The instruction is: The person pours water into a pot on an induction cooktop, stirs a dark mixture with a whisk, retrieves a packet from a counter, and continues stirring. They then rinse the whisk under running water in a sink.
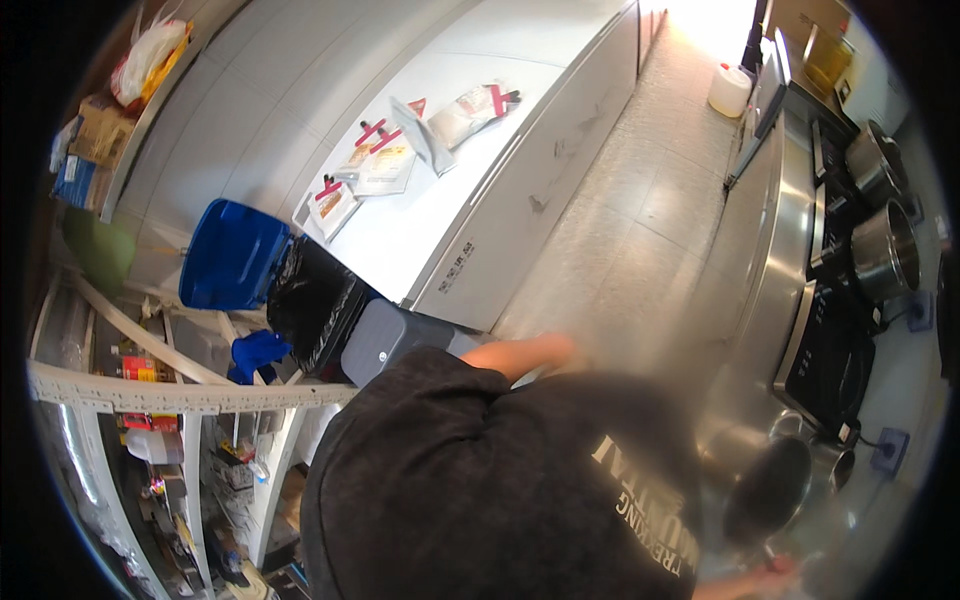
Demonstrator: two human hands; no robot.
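Observation:
My right hand (776, 574), blurred at the lower right edge, is closed around the handle of a dark frying pan (769, 491). The pan lies over the steel counter (761, 292), beside small metal pots (834, 466). My left arm reaches out from the dark sleeve; my left hand (553, 349) is blurred, and its fingers cannot be made out. Near the frying pan is a black induction cooker (832, 360). Two steel pots (885, 251) stand farther along the counter. My dark shirt (465, 487) hides much of the lower middle.
Across the aisle is a white chest freezer (420, 244) with several clipped bags (386, 169) on its lid. A bin (311, 300) with black liner and a blue lid (232, 255) stands by the shelving (187, 394). A white jug (729, 91) sits on the floor.

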